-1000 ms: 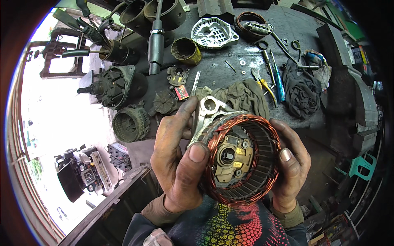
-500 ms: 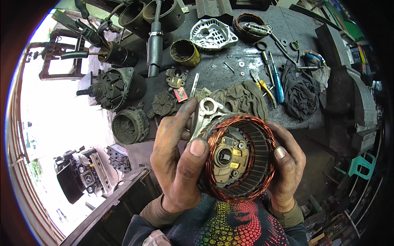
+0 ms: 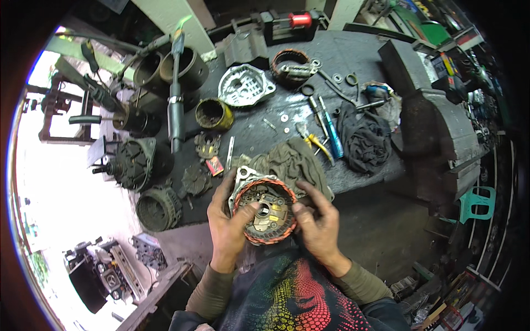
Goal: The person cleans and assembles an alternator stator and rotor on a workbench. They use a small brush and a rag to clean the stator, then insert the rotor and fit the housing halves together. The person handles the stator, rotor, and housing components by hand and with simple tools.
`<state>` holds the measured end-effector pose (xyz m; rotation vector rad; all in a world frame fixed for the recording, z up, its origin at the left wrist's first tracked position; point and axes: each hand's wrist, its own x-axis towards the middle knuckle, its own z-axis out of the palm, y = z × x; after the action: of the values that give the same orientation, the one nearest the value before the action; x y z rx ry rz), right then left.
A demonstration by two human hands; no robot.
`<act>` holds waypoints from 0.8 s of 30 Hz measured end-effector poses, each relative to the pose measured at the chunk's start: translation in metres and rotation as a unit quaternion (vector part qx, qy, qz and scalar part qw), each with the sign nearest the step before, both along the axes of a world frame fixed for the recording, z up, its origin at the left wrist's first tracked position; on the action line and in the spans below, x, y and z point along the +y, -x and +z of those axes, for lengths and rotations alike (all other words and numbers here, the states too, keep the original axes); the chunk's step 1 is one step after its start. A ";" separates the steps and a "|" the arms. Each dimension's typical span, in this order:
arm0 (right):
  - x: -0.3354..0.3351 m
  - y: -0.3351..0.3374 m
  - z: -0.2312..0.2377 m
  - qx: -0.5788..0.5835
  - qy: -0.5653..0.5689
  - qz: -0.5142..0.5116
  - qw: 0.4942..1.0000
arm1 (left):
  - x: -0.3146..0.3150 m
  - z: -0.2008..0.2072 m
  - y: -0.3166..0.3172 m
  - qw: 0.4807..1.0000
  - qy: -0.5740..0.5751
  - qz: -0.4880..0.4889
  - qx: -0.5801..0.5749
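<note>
Both hands hold an alternator stator (image 3: 269, 241), a ring of copper windings seated in a silvery end housing (image 3: 243, 173). Its open side faces up, showing a brass-coloured inner plate with a round hole in the middle. My left hand (image 3: 225, 234) grips the left side, its thumb laid across the rim toward that hole. On the right side, my right hand (image 3: 320, 230) has its thumb against the winding rim and its index finger stretched along the outer edge. A crumpled olive rag (image 3: 298, 165) lies on the bench just beyond. The undersides of the fingers are hidden.
On the dark bench (image 3: 254, 132) stand a silver end cover (image 3: 245, 85), a yellow can (image 3: 215, 114) and another wound stator (image 3: 291, 66). Pliers (image 3: 314, 142), a blue screwdriver (image 3: 333, 132) and a dark rag (image 3: 364, 138) lie right. A rotor assembly (image 3: 132, 163) sits left.
The stator and both hands have moved lower, away from my head. My left thumb has shifted from the outer rim to over the inside. The view has also shifted.
</note>
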<state>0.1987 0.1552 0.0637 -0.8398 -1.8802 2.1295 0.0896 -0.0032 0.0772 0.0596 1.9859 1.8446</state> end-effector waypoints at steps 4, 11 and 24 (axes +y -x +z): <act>0.003 0.004 -0.039 -0.043 0.009 0.010 0.999 | -0.003 -0.053 0.020 0.992 -0.112 0.016 -0.062; 0.133 -0.001 -0.069 -0.124 -0.616 -0.123 0.768 | -0.009 -0.104 0.060 0.989 -0.109 -0.078 -0.056; 0.277 0.059 0.078 0.031 -0.594 -0.299 0.746 | -0.020 -0.113 0.062 0.995 0.034 -0.086 0.038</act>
<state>0.1398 0.4322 0.1412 -0.7963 -1.9866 0.3456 0.0279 -0.0235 -0.0355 0.2748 2.0233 1.6891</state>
